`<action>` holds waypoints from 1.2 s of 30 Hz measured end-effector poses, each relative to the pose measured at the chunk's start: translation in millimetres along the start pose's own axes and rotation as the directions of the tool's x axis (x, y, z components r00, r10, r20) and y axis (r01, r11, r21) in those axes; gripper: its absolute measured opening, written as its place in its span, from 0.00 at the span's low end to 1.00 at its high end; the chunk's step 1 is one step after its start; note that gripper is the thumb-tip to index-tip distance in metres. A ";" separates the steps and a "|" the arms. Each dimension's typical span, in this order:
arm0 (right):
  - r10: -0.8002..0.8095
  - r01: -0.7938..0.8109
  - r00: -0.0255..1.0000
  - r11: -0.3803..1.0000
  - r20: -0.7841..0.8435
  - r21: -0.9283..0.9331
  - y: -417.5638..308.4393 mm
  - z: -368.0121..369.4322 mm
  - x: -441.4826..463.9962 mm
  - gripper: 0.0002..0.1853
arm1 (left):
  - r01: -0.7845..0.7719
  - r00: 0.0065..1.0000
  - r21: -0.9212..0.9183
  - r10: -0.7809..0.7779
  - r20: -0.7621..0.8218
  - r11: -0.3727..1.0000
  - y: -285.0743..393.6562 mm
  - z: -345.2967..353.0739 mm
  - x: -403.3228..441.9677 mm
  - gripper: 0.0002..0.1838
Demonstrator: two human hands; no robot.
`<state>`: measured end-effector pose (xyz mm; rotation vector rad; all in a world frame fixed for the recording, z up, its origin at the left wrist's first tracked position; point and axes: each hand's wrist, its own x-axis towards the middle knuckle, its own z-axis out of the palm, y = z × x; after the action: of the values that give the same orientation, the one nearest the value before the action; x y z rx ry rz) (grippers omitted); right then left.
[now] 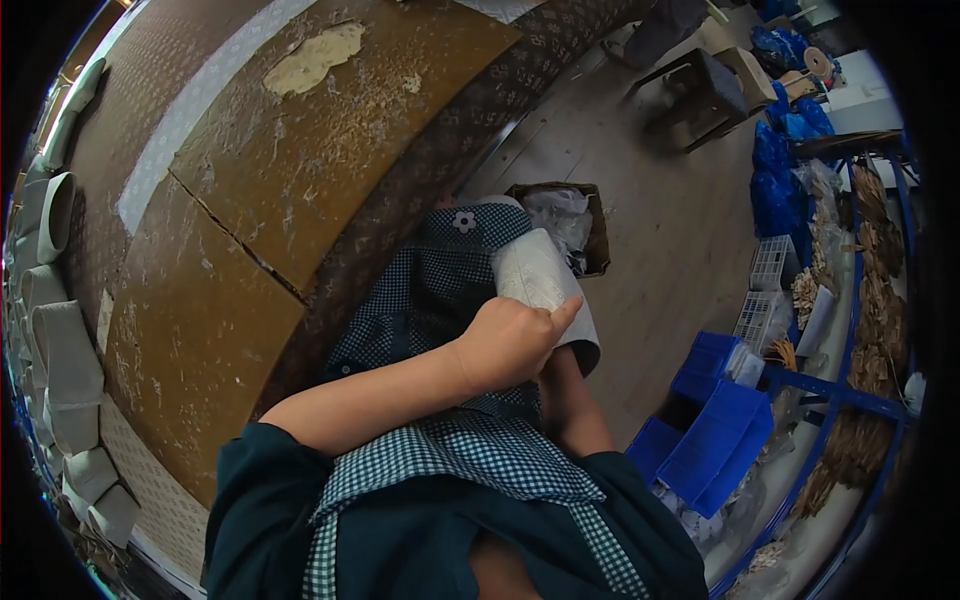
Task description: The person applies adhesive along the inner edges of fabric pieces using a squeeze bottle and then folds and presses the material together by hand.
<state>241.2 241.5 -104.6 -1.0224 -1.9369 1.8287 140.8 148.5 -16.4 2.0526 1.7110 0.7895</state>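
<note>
A pale, off-white tube-like piece (545, 265) with a wrinkled, wet-looking surface lies across my lap, over a checked apron (385, 345). Against its near side rests my left hand (520, 340), closed, with one digit sticking out along the surface. What its curled fingers hold, if anything, is hidden. My right hand (562, 368) goes under the left one, at the tube's open lower end, and its fingers are out of sight. On the bench to the left, a brown board (240, 330) carries a patch of cream paste (315, 60) and dried smears.
Several similar pale pieces (68, 345) line the bench's far left. Beyond my knees stands a cardboard box (597, 230) with clear plastic. A dark stool (695, 95) is farther back. Blue bins (720, 440) and a blue-framed shelf (850, 395) stand at the right.
</note>
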 end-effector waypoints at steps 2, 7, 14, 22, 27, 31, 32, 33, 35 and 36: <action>0.010 -0.005 0.999 0.988 -0.031 0.152 -1.6 3.9 -13.2 0.33 | -0.003 0.997 0.026 0.001 0.077 1.000 2.7 -2.6 4.1 0.33; 0.008 0.014 0.997 0.954 -0.073 0.299 -6.1 9.3 -29.9 0.32 | -0.048 0.998 0.017 0.047 0.045 0.999 12.1 1.2 3.1 0.35; -0.001 0.038 0.995 0.929 -0.102 0.367 -15.6 7.3 -47.6 0.32 | -0.151 0.988 0.001 0.150 0.034 0.989 23.2 7.1 -2.8 0.33; -0.029 0.075 0.994 0.886 -0.107 0.457 -33.8 3.7 -64.0 0.31 | -0.256 0.967 -0.016 0.256 -0.001 0.967 30.6 14.2 -0.9 0.30; -0.083 0.102 0.995 0.825 -0.060 0.556 -65.4 -12.1 -54.3 0.31 | -0.372 0.881 -0.266 0.249 -0.402 0.889 20.7 -52.9 6.8 0.40; -0.104 0.097 0.994 0.785 -0.023 0.612 -77.0 -9.0 -49.2 0.31 | -0.292 0.944 -0.520 0.156 -0.289 0.803 -32.2 -72.6 12.0 0.60; -0.105 0.090 0.994 0.779 -0.012 0.620 -77.4 -5.2 -49.9 0.30 | -0.289 0.956 -0.539 0.203 -0.214 0.791 -40.3 -65.6 11.2 0.70; -0.106 0.087 0.994 0.772 -0.008 0.629 -77.3 -0.4 -50.8 0.30 | -0.248 0.969 -0.635 0.203 -0.144 0.732 -36.4 -62.0 10.5 0.71; -0.110 0.078 0.994 0.772 0.011 0.631 -78.7 9.3 -52.6 0.30 | -0.108 0.989 -0.788 0.148 -0.022 0.606 -25.7 -53.1 6.0 0.74; -0.114 0.075 0.993 0.789 0.025 0.610 -82.2 11.2 -50.7 0.30 | -0.088 0.995 -0.778 0.092 -0.039 0.622 -25.1 -53.6 4.6 0.74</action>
<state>245.6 204.3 -14.9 -0.6402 -1.2277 2.2167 88.7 153.8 11.5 1.4957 0.9535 1.2785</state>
